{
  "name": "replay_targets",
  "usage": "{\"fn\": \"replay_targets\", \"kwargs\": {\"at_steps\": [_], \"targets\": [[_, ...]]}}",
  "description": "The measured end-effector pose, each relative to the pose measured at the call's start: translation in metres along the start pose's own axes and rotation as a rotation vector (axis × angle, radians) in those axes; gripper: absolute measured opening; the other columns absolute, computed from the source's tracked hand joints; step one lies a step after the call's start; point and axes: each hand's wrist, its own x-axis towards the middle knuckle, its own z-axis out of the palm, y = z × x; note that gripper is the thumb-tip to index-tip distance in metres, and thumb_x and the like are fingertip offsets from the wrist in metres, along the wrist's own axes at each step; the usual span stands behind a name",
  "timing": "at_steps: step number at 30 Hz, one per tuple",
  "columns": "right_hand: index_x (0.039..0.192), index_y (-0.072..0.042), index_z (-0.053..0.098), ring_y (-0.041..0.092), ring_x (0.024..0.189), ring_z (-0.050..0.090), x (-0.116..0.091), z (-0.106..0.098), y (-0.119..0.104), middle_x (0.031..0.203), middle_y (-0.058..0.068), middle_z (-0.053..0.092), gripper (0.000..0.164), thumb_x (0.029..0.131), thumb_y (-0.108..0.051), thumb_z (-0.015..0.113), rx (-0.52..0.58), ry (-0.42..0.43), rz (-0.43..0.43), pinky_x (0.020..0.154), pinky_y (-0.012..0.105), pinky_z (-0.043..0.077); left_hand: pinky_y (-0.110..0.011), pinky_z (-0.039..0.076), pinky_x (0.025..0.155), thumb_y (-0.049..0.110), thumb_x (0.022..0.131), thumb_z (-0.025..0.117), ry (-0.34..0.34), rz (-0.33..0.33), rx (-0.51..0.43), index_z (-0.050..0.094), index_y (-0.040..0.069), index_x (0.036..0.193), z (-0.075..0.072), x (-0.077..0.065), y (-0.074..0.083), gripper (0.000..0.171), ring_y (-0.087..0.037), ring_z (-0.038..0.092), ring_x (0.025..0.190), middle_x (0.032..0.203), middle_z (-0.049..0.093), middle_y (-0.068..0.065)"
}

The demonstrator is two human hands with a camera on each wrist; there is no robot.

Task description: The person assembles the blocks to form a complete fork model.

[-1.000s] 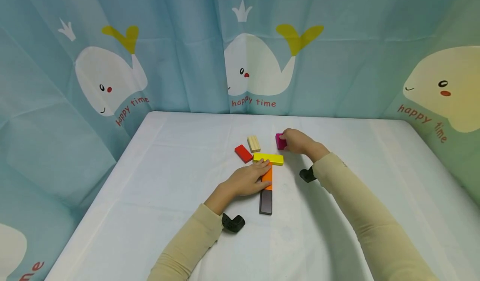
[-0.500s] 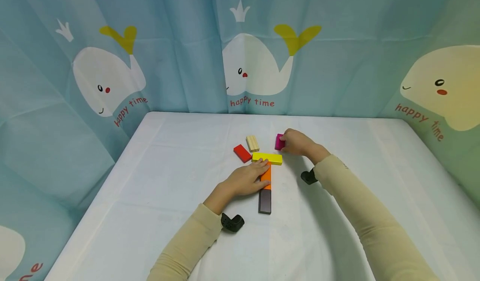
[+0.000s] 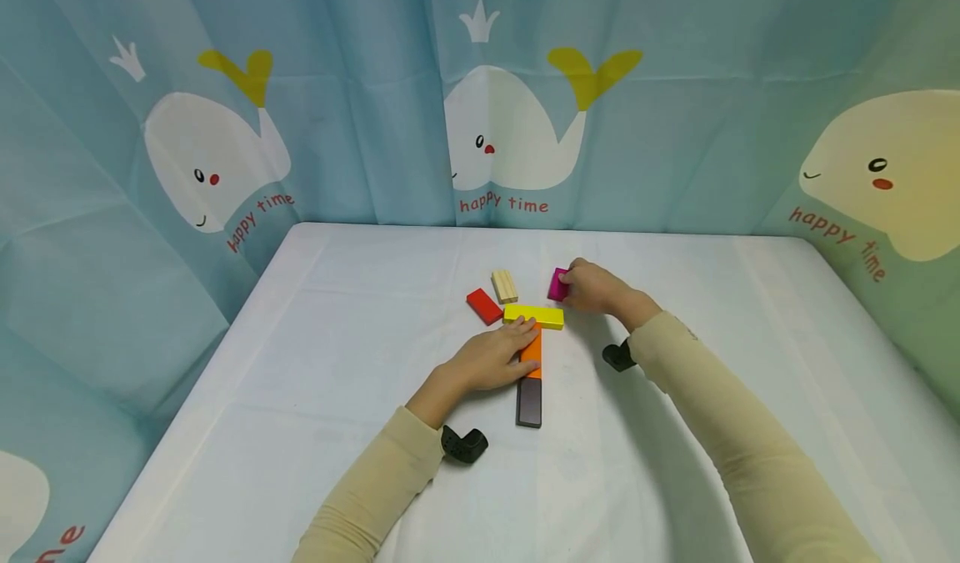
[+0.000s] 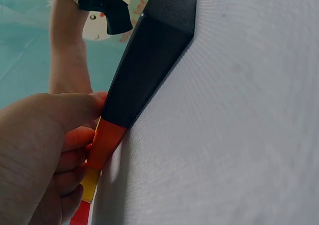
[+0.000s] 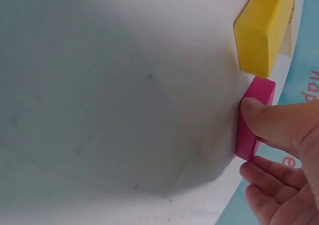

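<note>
My left hand [image 3: 491, 356] rests with extended fingers and thumb on an orange block [image 3: 532, 356]; the hand covers part of it. A dark grey block [image 3: 529, 403] lies end to end with its near end, and a yellow block [image 3: 534, 317] lies crosswise at its far end. Beyond the yellow block's right end, my right hand [image 3: 596, 286] pinches a magenta block [image 5: 255, 120] lying on the table. In the right wrist view, the thumb presses on the magenta block's face, while the other fingers are partly hidden behind it. One end of it is close to the yellow block.
A red block [image 3: 484, 306] lies slanted at the yellow block's left end. Just behind it is a pale, grooved wooden block [image 3: 505, 287]. All lie on a white-covered table [image 3: 315, 363], with a blue whale-print curtain [image 3: 360, 113] along its back and sides.
In my right hand the magenta block has turned slightly, its near end swinging left. My left hand stays on the orange block. The head view has shifted a little.
</note>
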Motion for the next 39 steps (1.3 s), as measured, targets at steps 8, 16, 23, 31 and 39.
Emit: {"fn": "replay_targets", "kwargs": {"at_steps": [8, 16, 23, 31, 39], "targets": [[0.117, 0.008, 0.059, 0.034, 0.093, 0.053, -0.003, 0.004, 0.000, 0.108, 0.027, 0.053, 0.043, 0.080, -0.010, 0.071, 0.022, 0.014, 0.016, 0.087, 0.042, 0.046, -0.026, 0.017, 0.108, 0.044, 0.095, 0.044, 0.009, 0.008, 0.004, 0.033, 0.009, 0.143, 0.001, 0.000, -0.001, 0.060, -0.014, 0.020, 0.135, 0.147, 0.028, -0.002], [0.118, 0.010, 0.057, 0.035, 0.091, 0.053, -0.008, 0.006, -0.005, 0.107, 0.027, 0.052, 0.044, 0.081, -0.009, 0.070, 0.055, 0.036, 0.015, 0.086, 0.042, 0.047, -0.026, 0.017, 0.108, 0.045, 0.094, 0.044, 0.020, 0.009, 0.018, 0.034, 0.009, 0.142, 0.003, 0.001, -0.002, 0.060, -0.013, 0.021, 0.135, 0.147, 0.029, -0.002], [0.117, 0.010, 0.058, 0.035, 0.090, 0.054, -0.011, 0.008, -0.005, 0.106, 0.028, 0.053, 0.042, 0.081, -0.009, 0.070, 0.031, 0.048, -0.003, 0.086, 0.043, 0.047, -0.026, 0.017, 0.108, 0.046, 0.094, 0.043, 0.018, 0.008, 0.013, 0.034, 0.010, 0.142, 0.004, 0.002, -0.002, 0.061, -0.013, 0.020, 0.135, 0.147, 0.029, -0.002], [0.116, 0.010, 0.059, 0.033, 0.088, 0.054, -0.014, 0.010, -0.005, 0.105, 0.027, 0.052, 0.041, 0.081, -0.009, 0.069, 0.024, 0.065, -0.028, 0.084, 0.042, 0.048, -0.026, 0.018, 0.107, 0.046, 0.094, 0.043, 0.020, 0.009, 0.012, 0.034, 0.010, 0.142, 0.004, 0.001, -0.001, 0.061, -0.013, 0.021, 0.135, 0.147, 0.029, -0.002], [0.117, 0.010, 0.058, 0.033, 0.088, 0.054, -0.017, 0.010, -0.006, 0.107, 0.027, 0.052, 0.043, 0.081, -0.009, 0.069, 0.021, 0.070, -0.033, 0.084, 0.041, 0.048, -0.025, 0.018, 0.107, 0.046, 0.094, 0.044, 0.021, 0.006, 0.011, 0.034, 0.010, 0.142, 0.004, 0.000, -0.001, 0.061, -0.013, 0.021, 0.135, 0.146, 0.029, -0.002]]}}
